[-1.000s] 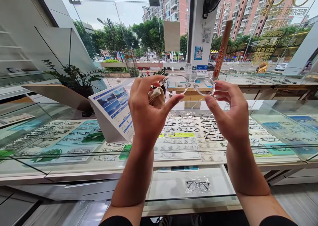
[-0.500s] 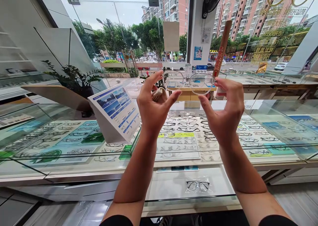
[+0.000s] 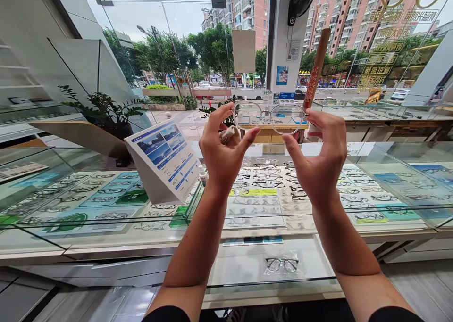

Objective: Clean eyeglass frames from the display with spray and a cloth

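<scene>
clear glasses held up over the shop counter

glass display counter point(image 3: 106, 227) fills the lower part of the view, with many rows of frames lying under its top, and behind it big windows show trees and tall pink buildings. a slanted info card point(image 3: 164, 159) stands on the counter at the left, with a small bottle point(image 3: 202, 175) just beside it, and a potted plant point(image 3: 106, 112) is further back. lower down, an open drawer point(image 3: 247, 265) holds one pair of dark glasses in a plastic bag point(image 3: 282, 264).

the left hand point(image 3: 221, 154) and the right hand point(image 3: 320, 159) are raised in front of the windows and hold a pair of clear glasses point(image 3: 271, 117) between them, well above the counter. each hand pinches one outer end of the frame with its fingertips, while the thumbs stand apart below. the left hand also keeps a beige cloth point(image 3: 229, 134) tucked against its palm.

i judge the clear glasses are very light, stiff but thin, and easy to bend or to scratch. the smooth plastic may slip, so the outer ends of the frame, near the hinges, are the good place to take it, not the lenses.
</scene>
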{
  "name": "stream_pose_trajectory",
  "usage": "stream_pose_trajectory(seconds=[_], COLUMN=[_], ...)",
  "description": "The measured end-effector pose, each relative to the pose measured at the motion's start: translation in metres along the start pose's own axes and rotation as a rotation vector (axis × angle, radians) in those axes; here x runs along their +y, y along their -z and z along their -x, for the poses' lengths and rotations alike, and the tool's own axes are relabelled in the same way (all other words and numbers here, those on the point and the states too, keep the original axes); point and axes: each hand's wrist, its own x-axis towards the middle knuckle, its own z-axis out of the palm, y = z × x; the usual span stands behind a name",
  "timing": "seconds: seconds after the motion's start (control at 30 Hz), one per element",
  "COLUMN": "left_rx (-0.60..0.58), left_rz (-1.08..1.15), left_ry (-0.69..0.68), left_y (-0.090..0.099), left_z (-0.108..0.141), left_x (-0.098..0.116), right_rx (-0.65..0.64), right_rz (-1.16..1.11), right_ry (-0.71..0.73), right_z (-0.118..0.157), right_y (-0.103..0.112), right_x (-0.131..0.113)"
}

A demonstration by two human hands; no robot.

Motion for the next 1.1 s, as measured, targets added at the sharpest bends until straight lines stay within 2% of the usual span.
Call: stream_pose_trajectory(seconds=[0.17,0.4,0.7,0.93,1.1], left_rx=[0.03,0.139,0.146,0.121,0.094], left_rz=[-0.022,-0.152,-0.178,-0.104,-0.12], left_ry=[0.004,-0.143,-0.177,-0.159,-0.181], left_y=[0.0,-0.002,-0.004,-0.004,-0.002], left_z=[0.005,0.008,0.009,0.008,0.004], left_x=[0.004,0.007,-0.003,-0.005,-0.005], right_rx=[-0.029,-0.064,-0.068,-0.058,0.001], right_rz=[-0.112,-0.289,-0.318,-0.283,-0.273], right_ry=[-0.033,-0.13,-0.145,-0.119,-0.12], right_z=[0.0,0.002,0.001,0.0,0.0], right_y=[-0.006,-0.012,-0.01,-0.006,-0.001], right_x=[0.011,0.021,0.017,0.009,0.002])
